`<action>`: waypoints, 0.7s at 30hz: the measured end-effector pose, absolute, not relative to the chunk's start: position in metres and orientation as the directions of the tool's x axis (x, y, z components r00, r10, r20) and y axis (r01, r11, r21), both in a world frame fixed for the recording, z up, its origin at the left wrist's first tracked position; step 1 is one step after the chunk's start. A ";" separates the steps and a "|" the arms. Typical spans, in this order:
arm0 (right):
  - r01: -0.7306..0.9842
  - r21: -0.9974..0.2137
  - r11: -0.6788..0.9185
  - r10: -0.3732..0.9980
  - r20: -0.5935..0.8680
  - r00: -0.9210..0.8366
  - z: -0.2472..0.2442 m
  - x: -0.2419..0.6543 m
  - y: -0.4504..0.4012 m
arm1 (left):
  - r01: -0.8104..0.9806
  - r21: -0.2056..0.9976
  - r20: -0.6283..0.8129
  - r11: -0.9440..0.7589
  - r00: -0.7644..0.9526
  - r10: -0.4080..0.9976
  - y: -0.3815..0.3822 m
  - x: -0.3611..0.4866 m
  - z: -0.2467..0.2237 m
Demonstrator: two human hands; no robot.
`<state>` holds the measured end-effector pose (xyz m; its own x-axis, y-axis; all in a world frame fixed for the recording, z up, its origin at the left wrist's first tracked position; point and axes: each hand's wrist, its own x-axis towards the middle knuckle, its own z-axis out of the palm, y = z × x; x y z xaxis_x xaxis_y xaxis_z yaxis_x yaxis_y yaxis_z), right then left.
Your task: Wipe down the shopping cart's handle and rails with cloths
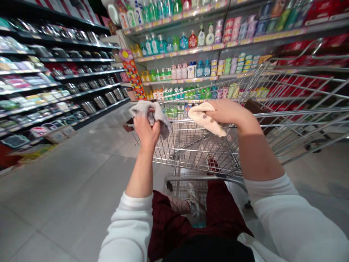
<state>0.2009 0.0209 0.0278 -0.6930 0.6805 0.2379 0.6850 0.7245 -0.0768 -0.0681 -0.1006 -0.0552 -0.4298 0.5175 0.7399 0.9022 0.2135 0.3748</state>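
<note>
My left hand [146, 131] is closed around a crumpled grey cloth [160, 118], which hangs out on both sides of my fist. My right hand [226, 112] grips one end of a cream cloth with brown spots [204, 118], and the cloth droops toward the middle. Both hands are raised above a wire shopping cart [191, 151], in front of me. Neither hand appears to rest on the cart. White sleeves cover my forearms up to just below the wrists.
Shelves of bottled soaps and detergents [177, 47] rise beyond the cart. To the left stand shelves of steel pots [81, 69]. Red packaged goods [300, 87] fill shelves on the right. A pale tiled floor [73, 182] runs along the aisle.
</note>
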 end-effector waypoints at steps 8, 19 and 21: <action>0.618 -0.078 0.782 0.617 0.230 -0.752 0.033 0.198 0.019 | 0.868 0.297 0.448 0.398 -0.495 0.745 -0.069 -0.054 -0.020; 0.628 -0.128 0.768 0.640 0.199 -0.742 0.025 0.183 0.040 | 0.864 0.288 0.425 0.413 -0.502 0.753 -0.053 -0.069 -0.026; 0.654 -0.161 0.739 0.674 0.185 -0.716 0.021 0.180 0.046 | 0.860 0.304 0.423 0.409 -0.507 0.751 -0.050 -0.073 -0.029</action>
